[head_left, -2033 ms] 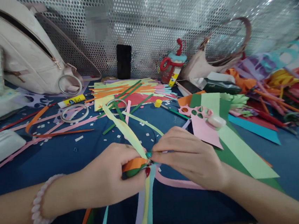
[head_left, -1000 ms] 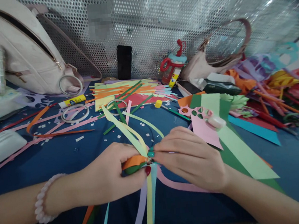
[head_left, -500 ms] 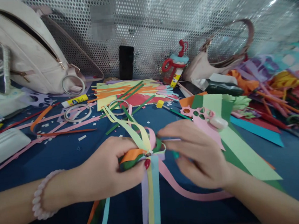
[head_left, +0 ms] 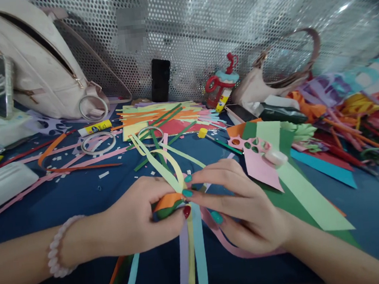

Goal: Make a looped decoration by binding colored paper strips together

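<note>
My left hand [head_left: 137, 220] grips a bundle of coloured paper strips [head_left: 167, 204] where orange and green strips cross. Long ends in yellow, light blue and lilac hang down from it toward me [head_left: 195, 257]. My right hand [head_left: 245, 203] pinches the same bundle from the right, thumb and forefinger on the light green looped strips [head_left: 165, 164] that rise from the crossing. A pink strip [head_left: 226, 245] curls under my right hand on the blue table [head_left: 80, 192].
Stacked paper strips [head_left: 160, 115], tape rings [head_left: 97, 143], a glue stick [head_left: 94, 128] and a black phone [head_left: 161, 80] lie beyond. A beige bag [head_left: 34, 63] stands at the back left. Green and pink sheets [head_left: 289, 168] with a small punch [head_left: 274, 156] lie to the right. A perforated metal wall [head_left: 198, 20] closes the back.
My right hand briefly drew back from the bundle, then returned and pinched the green loops again. The pink strip dropped below my right hand. My left hand stayed in place.
</note>
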A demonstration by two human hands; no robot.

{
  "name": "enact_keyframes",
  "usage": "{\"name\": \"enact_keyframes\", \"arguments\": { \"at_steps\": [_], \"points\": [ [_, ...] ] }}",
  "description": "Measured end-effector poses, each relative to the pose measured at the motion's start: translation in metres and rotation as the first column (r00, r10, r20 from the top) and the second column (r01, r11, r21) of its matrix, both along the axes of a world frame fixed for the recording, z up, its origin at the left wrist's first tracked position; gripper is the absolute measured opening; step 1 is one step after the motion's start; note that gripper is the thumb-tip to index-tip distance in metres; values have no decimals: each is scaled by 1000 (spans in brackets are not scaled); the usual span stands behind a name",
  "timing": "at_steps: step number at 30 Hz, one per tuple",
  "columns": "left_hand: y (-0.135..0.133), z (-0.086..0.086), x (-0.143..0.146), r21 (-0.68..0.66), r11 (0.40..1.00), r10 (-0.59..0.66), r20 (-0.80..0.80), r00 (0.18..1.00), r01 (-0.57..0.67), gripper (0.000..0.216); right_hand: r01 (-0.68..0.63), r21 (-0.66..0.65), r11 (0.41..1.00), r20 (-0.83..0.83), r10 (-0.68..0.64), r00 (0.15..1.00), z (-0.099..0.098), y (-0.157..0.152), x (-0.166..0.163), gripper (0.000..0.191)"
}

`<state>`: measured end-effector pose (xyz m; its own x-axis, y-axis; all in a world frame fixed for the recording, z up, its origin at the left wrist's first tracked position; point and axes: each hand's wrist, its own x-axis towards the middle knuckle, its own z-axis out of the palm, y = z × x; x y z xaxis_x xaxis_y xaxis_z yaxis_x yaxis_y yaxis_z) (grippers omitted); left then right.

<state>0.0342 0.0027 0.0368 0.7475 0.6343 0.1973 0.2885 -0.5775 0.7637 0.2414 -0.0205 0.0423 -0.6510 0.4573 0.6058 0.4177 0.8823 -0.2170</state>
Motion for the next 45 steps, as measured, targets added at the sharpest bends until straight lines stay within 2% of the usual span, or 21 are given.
{"name": "enact_keyframes", "arguments": {
  "at_steps": [7,13,15,17,19,22,24,27,35,45],
  "points": [
    [0,-3,0,83,994,64,53,997,-68,13,-34,-183,983,-107,14,994,0,-3,-5,35],
    [4,2,0,89,992,88,-3,996,-88,16,-33,-364,931,-179,-35,983,-2,-2,-2,31],
    [4,3,1,78,995,72,-21,997,-70,16,-23,-379,925,-270,-87,959,-4,0,0,25],
    [3,4,1,62,997,46,-36,998,-44,15,10,-339,941,-318,-124,940,-4,2,1,17],
    [2,4,2,55,998,22,-44,999,-20,16,31,-246,969,-242,-93,966,-3,3,1,12],
    [-1,4,2,62,998,-17,-80,997,22,19,46,-60,997,38,-44,998,-2,2,-1,11],
    [-3,3,2,77,996,-29,-127,991,39,21,61,39,997,200,-67,978,-2,0,-2,14],
    [-3,2,3,89,994,-47,-185,982,64,24,23,112,993,337,-60,940,-2,0,-2,21],
    [-4,1,4,151,981,-88,-211,974,121,25,-31,76,997,437,-5,899,0,0,-3,26],
    [-4,2,3,115,981,-126,-240,963,158,26,-52,16,999,458,39,888,1,0,-2,27]
  ]
}}
